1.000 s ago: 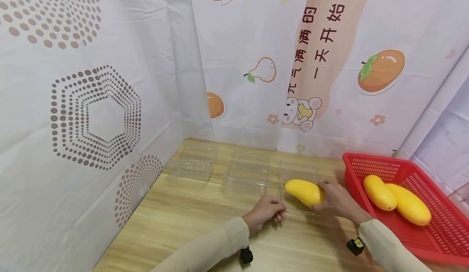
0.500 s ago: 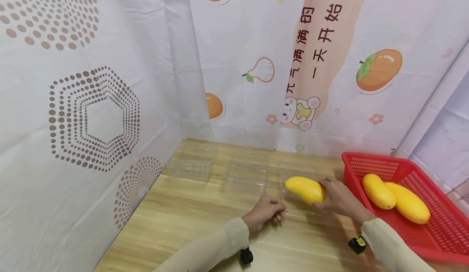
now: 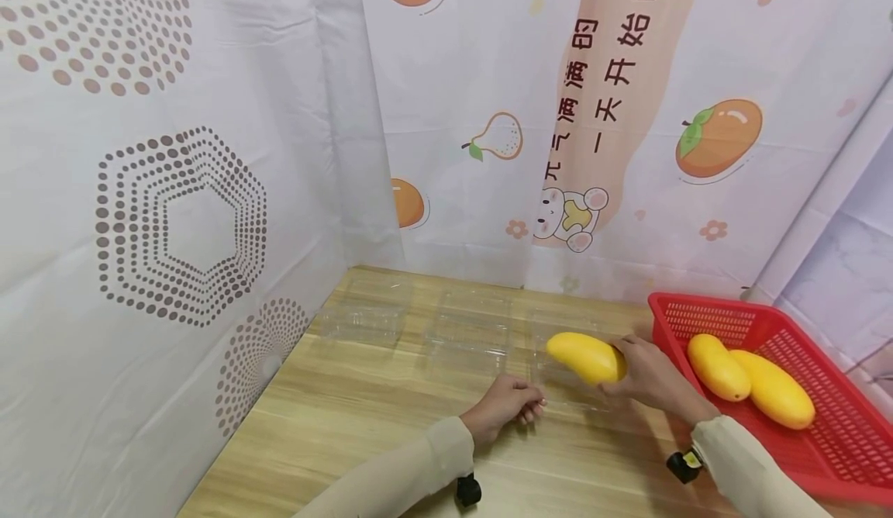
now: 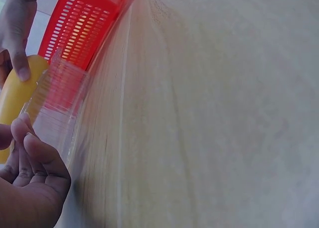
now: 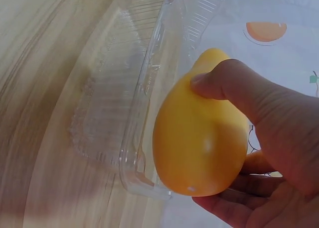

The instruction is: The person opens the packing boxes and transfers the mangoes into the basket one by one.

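Observation:
My right hand (image 3: 649, 374) grips a yellow mango (image 3: 586, 357) above an open clear plastic box (image 3: 568, 403). In the right wrist view the thumb lies on top of the mango (image 5: 199, 138) and the fingers lie underneath. The mango is beside and over the rim of the clear box (image 5: 112, 113), its tip pointing away. My left hand (image 3: 505, 407) is at the box's near left corner, fingers curled. In the left wrist view its fingertips pinch the edge of the clear box (image 4: 55, 131).
Two more clear plastic boxes, one in the middle (image 3: 469, 340) and one at the left (image 3: 363, 320), stand in a row with lids raised. At right, a red basket (image 3: 781, 464) holds two mangoes (image 3: 770, 390). Printed curtains (image 3: 453, 246) close off the back and left.
My right hand has lifted the mango slightly and moved it a little to the right. My left hand has stayed at the box's corner.

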{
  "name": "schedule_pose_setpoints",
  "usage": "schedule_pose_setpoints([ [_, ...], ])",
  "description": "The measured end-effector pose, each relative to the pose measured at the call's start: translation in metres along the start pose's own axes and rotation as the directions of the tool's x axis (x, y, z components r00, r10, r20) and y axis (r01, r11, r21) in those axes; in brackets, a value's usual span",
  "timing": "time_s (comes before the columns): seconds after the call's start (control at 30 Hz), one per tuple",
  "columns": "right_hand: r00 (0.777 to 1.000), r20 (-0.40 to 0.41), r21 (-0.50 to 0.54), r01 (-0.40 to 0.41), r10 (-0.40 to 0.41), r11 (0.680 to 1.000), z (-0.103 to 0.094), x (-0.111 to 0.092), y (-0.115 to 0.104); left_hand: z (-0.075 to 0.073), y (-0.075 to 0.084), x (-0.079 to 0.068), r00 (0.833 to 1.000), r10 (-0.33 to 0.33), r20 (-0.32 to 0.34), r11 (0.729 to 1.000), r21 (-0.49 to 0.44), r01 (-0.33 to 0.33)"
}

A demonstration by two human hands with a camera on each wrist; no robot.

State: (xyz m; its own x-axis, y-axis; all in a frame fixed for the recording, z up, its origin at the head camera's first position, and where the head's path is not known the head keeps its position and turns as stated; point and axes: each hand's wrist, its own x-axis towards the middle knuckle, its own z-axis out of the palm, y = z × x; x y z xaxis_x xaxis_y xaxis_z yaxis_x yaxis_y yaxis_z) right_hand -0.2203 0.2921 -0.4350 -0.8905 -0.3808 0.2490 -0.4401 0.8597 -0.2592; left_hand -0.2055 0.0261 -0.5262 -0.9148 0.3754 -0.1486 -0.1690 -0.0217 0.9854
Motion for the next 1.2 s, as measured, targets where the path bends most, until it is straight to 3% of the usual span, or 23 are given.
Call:
schedule_pose_setpoints([
  [0.6,0.999,-0.042,-0.032,0.022,-0.023,0.999,-0.015,0.0,0.004,-0.001,-0.001,0.0,1.0,0.018,0.011,1.0,-0.005,-0.018],
  [1.2,0.998,-0.06,-0.013,-0.018,0.017,1.0,-0.029,0.0,0.005,-0.002,-0.001,0.0,1.0,0.017,0.014,1.0,-0.01,-0.017],
])
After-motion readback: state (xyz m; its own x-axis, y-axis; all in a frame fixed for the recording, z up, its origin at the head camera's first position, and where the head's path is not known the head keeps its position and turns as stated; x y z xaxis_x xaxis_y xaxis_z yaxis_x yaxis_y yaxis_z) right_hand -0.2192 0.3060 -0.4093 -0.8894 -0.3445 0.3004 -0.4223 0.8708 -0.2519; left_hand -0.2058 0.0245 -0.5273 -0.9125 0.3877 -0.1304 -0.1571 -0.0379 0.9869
